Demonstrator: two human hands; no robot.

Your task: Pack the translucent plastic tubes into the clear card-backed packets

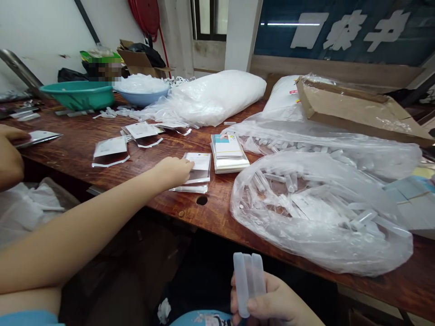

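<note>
My left hand (176, 172) reaches in from the left, palm down, its fingers closed at the upper part of a clear packet with a white card (200, 159). That packet lies over others at the table's front edge. At the bottom, my right hand (272, 299) grips several frosted plastic pieces (249, 280) side by side, held upright below the table edge. Right of the packets rests a stack of clear sleeves with a printed card (230, 156). More carded packets (110, 147) lie to the left. An open plastic bag (322, 253) of clear tubes is on the right.
Another person's hand (8, 154) holds a packet at far left. Behind are a green basin (81, 97), a filled blue basin (146, 97), a large white bag (220, 95) and a cardboard tray (356, 106). The wooden table (217, 217) has a round hole near its front edge.
</note>
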